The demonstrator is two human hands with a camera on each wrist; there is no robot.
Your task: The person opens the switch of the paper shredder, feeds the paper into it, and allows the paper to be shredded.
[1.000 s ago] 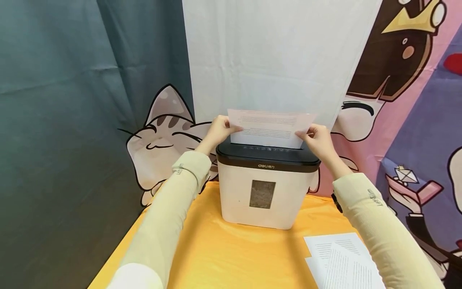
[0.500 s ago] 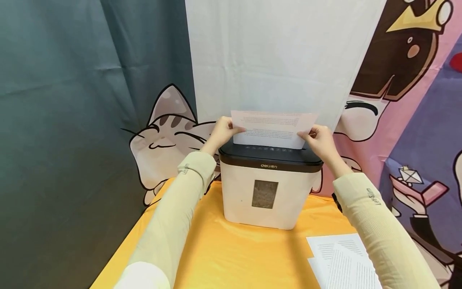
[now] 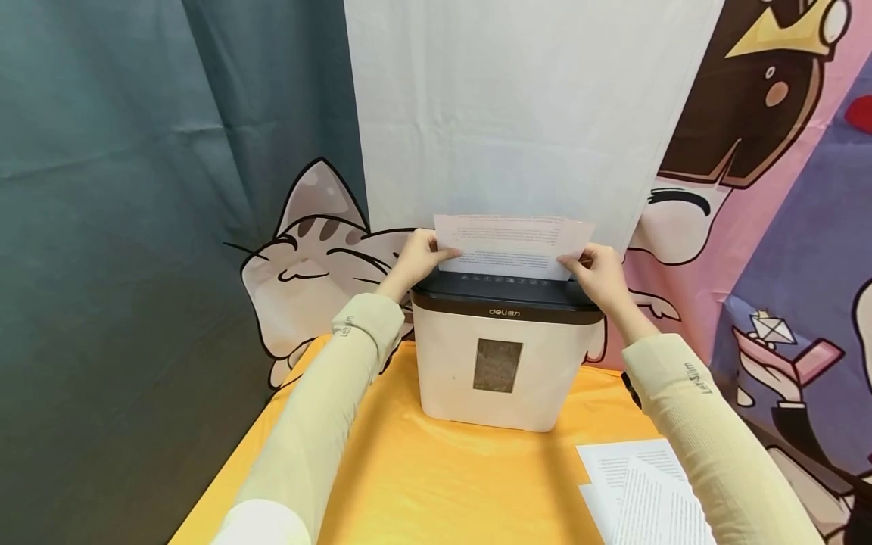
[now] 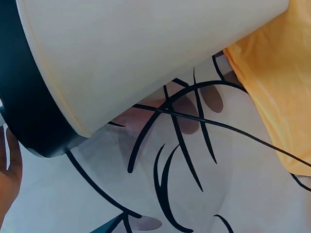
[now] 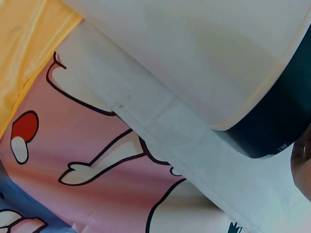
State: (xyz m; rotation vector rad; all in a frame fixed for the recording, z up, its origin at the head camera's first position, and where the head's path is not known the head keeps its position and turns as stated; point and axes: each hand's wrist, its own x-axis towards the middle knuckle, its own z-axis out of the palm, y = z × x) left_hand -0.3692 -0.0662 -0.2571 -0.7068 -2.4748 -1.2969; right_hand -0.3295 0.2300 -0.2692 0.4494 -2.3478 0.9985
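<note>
A printed sheet of paper (image 3: 507, 246) stands upright in the top slot of a white paper shredder (image 3: 443, 363) with a black lid. At the sheet's left edge my left hand (image 3: 418, 261) pinches it between thumb and fingers. My right hand (image 3: 601, 274) pinches the opposite edge the same way. Both hands are just above the lid's ends. In the left wrist view the black lid (image 4: 34, 92) fills the left side, with part of the left hand (image 4: 9, 170) at the edge. The right wrist view shows the lid (image 5: 277, 111) and a sliver of the right hand (image 5: 302, 165).
Several printed sheets (image 3: 636, 484) lie loosely stacked at the front right, partly under the right sleeve (image 3: 702, 424). A yellow cloth (image 3: 450, 484) covers the table. Cartoon-printed curtains hang close behind the shredder, and a dark green curtain (image 3: 123, 265) hangs at the left.
The sheet has sunk lower into the shredder's slot, so less of it shows. Both hands have moved down with it, still pinching its edges.
</note>
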